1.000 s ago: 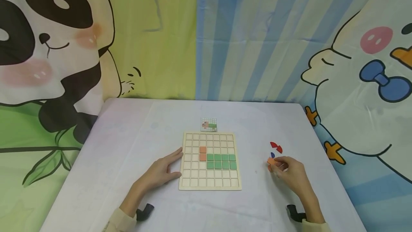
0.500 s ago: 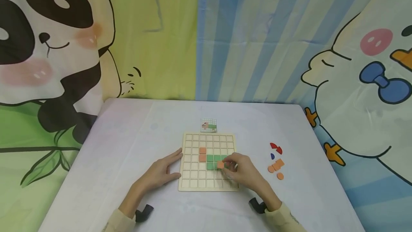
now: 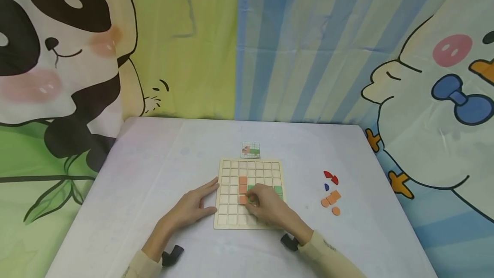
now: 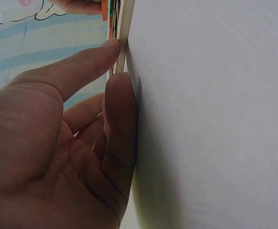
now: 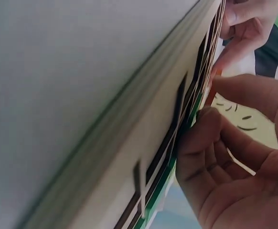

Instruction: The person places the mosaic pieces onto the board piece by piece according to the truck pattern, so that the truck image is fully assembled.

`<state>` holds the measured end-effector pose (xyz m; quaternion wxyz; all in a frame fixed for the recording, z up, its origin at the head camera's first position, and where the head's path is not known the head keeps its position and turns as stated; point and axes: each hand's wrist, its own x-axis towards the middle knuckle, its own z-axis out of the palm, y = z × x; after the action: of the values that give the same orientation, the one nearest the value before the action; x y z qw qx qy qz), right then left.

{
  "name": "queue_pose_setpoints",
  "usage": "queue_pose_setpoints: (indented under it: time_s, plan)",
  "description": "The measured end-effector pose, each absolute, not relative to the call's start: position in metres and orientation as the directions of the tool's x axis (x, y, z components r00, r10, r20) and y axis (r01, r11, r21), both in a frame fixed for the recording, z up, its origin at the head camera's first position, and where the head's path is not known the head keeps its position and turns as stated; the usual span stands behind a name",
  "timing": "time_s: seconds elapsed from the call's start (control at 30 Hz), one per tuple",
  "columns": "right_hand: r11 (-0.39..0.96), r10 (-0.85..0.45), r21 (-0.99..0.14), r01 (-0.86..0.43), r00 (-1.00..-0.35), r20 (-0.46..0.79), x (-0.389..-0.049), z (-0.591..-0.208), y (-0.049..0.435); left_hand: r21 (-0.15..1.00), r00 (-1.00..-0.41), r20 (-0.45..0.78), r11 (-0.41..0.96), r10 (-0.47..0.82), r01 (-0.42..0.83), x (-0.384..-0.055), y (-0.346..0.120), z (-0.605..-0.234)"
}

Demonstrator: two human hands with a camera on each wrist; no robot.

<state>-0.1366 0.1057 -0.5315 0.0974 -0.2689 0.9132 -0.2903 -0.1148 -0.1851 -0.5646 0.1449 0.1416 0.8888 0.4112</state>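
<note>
A wooden grid board (image 3: 231, 220) lies on the table. Two orange square tiles (image 3: 242, 180) sit one above the other in its cells. A block of green square tiles (image 3: 278, 189) fills cells to their right, partly hidden by my right hand (image 3: 268, 205). Between thumb and fingers that hand pinches another orange square tile (image 3: 243, 200), directly below the other two; whether it lies fully in its cell I cannot tell. My left hand (image 3: 189, 206) rests with fingers and thumb against the board's left edge; in the left wrist view, thumb and finger touch the board's side (image 4: 123, 28).
A small picture card (image 3: 250, 150) with a coloured grid pattern lies behind the board. To the right are red pieces (image 3: 327, 174), a blue piece (image 3: 326, 187), loose orange squares (image 3: 335, 194) and orange round pieces (image 3: 336, 211). Printed curtains (image 3: 193, 46) hang behind the white table (image 3: 173, 149).
My right hand has gone from the loose pieces at the right to the board, carrying an orange square tile leftward across the green tiles. The left hand has stayed at the board's edge.
</note>
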Motion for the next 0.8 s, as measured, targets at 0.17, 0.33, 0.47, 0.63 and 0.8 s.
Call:
queue_pose_setpoints:
  time_s: [0.17, 0.33, 0.47, 0.63, 0.8]
  plan:
    - [0.703, -0.535, -0.559, -0.438, -0.845, -0.011, -0.1383, -0.5317, 0.0999, 0.773, -0.92, -0.138, 0.621, 0.367, 0.131, -0.1147, -0.1853, -0.5644]
    - [0.727, -0.517, -0.536, -0.429, -0.856, -0.015, -0.1379, -0.5339, 0.0979, 0.778, -0.92, -0.148, 0.617, 0.362, 0.117, -0.1145, -0.1837, -0.5646]
    - [0.731, -0.516, -0.53, -0.43, -0.857, -0.017, -0.138, -0.5347, 0.0981, 0.775, -0.922, -0.153, 0.622, 0.355, 0.11, -0.1141, -0.1829, -0.5644]
    - [0.726, -0.527, -0.529, -0.439, -0.85, -0.018, -0.1388, -0.5352, 0.0987, 0.768, -0.923, -0.147, 0.629, 0.355, 0.119, -0.114, -0.183, -0.563]
    - [0.7, -0.533, -0.576, -0.421, -0.846, -0.029, -0.138, -0.5325, 0.1077, 0.762, -0.924, -0.14, 0.634, 0.357, 0.13, -0.1141, -0.1833, -0.5633]
